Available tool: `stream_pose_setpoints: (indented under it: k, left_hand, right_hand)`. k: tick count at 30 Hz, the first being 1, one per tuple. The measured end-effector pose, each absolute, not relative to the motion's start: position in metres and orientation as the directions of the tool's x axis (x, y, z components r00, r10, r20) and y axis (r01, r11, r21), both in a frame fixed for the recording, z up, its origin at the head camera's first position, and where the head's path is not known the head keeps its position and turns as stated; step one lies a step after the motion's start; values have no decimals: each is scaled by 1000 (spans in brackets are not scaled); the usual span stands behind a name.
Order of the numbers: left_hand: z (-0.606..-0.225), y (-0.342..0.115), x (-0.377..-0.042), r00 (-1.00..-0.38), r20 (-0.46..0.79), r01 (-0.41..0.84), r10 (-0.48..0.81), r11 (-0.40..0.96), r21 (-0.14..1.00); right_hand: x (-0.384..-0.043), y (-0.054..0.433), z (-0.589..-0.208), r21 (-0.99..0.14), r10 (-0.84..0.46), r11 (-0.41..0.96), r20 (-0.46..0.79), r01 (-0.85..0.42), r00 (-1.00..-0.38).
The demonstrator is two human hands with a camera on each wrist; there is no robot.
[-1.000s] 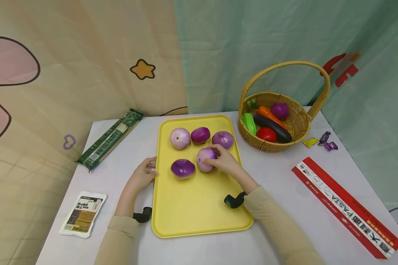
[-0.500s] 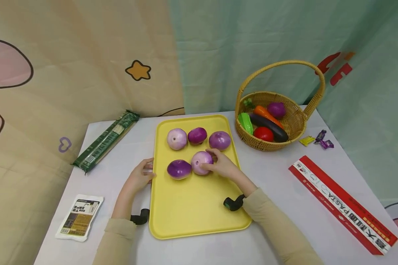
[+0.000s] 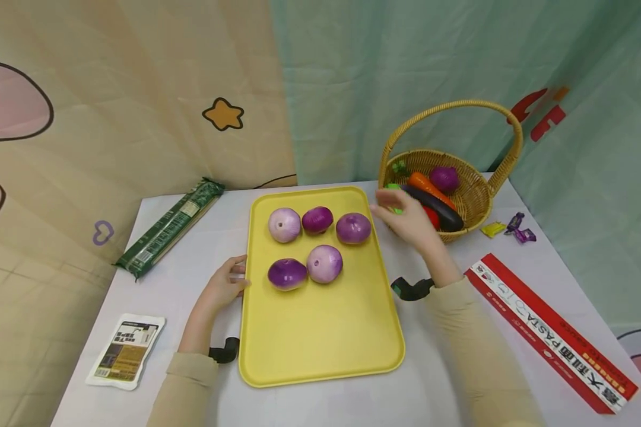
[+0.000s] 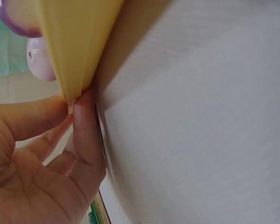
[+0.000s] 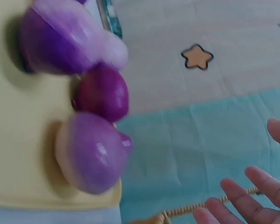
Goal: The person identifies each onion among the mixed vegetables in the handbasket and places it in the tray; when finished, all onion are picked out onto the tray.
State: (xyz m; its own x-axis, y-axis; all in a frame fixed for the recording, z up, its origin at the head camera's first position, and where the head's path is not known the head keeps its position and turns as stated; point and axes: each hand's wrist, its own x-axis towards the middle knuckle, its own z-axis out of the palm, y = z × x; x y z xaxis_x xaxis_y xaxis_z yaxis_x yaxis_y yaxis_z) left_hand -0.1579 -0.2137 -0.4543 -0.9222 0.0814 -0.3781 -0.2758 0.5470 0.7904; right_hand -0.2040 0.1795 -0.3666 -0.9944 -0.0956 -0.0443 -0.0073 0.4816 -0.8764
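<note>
My left hand (image 3: pixel 226 283) pinches the left rim of a yellow tray (image 3: pixel 320 332); in the left wrist view the thumb (image 4: pixel 42 114) lies on one side of the rim and a finger on the other. Several purple onions sit on the tray: a pale onion (image 3: pixel 284 225), a dark onion (image 3: pixel 317 219) and a mauve onion (image 3: pixel 354 228) at the back, then a dark onion (image 3: pixel 287 274) beside a pale onion (image 3: pixel 325 264). Past the tray's right edge, my right hand (image 3: pixel 408 219) hovers in front of a wicker basket (image 3: pixel 475 207), holding nothing, fingers spread in the right wrist view.
Inside the basket lie an eggplant (image 3: pixel 432 204), a carrot (image 3: pixel 421 181), a partly hidden tomato (image 3: pixel 432 217) and an onion (image 3: pixel 444 179). Wrapped candies (image 3: pixel 515 224) and a red pasta box (image 3: pixel 552 332) are to the right. At left lie a green packet (image 3: pixel 171 228) and a white pouch (image 3: pixel 126 351).
My right hand has let go of the pale front onion and moved right toward the basket. That onion had been shifted left, beside the dark one. My left hand stays at the tray.
</note>
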Motion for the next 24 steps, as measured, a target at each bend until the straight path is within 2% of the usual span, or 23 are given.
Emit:
stream_pose_setpoints:
  k: [5, 10, 13, 18, 24]
  left_hand:
    - [-453, -214, -158, -924, -372, -269, 85, 546, 794]
    - [-454, -213, -155, -922, -377, -271, 87, 550, 790]
    - [-456, -215, -155, -923, -372, -265, 98, 540, 799]
    - [-463, -219, -156, -938, -328, -226, 114, 514, 827]
    - [-460, -216, -155, -932, -352, -256, 88, 527, 810]
  right_hand:
    - [-234, 224, -349, -889, 129, 457, 42, 22, -991]
    - [-266, 265, -347, -901, 347, 407, -2, 152, -938]
    - [-281, 282, -354, -905, 426, 360, -55, 225, -903]
    - [-295, 296, -371, -907, 449, 297, -141, 297, -882]
    - [-301, 304, -393, -891, 377, 250, -270, 378, -886]
